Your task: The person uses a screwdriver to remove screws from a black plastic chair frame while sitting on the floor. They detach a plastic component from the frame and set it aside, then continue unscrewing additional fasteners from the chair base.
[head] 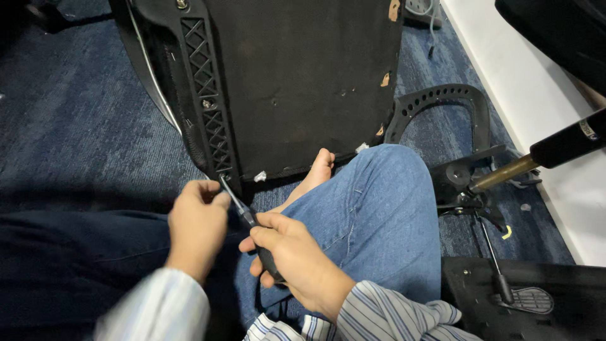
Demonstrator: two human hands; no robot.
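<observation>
The upturned chair seat point(303, 82) fills the top of your view, its black fabric underside facing you and propped on the blue carpet point(76, 120). Down its left side runs a black plastic bracket point(208, 107) with a lattice of cross-ribs, and its lower end sits just above your hands. To the right lie the chair's other parts: a curved perforated black frame point(442, 104), the tilt mechanism with its gas cylinder point(530, 164) angled up toward the white wall, and a flat black panel point(524, 297) in the bottom corner. Your knee in blue jeans point(372, 215) rises between the seat and those parts.

You appear to be working a screw at the bottom end of the bracket. Your right hand point(290, 259) is closed around the dark handle of a screwdriver point(243, 211), whose thin shaft slants up and left to the bracket's lower tip. Your left hand point(197, 224) is curled, its fingertips pinching at the shaft close to the tip, seemingly steadying it.

The screw head itself is too small to make out, so I cannot tell whether the tip is seated. The next move calls for keeping the shaft in line with the screw, pressing firmly, and turning from the right wrist while the left fingers guide.
</observation>
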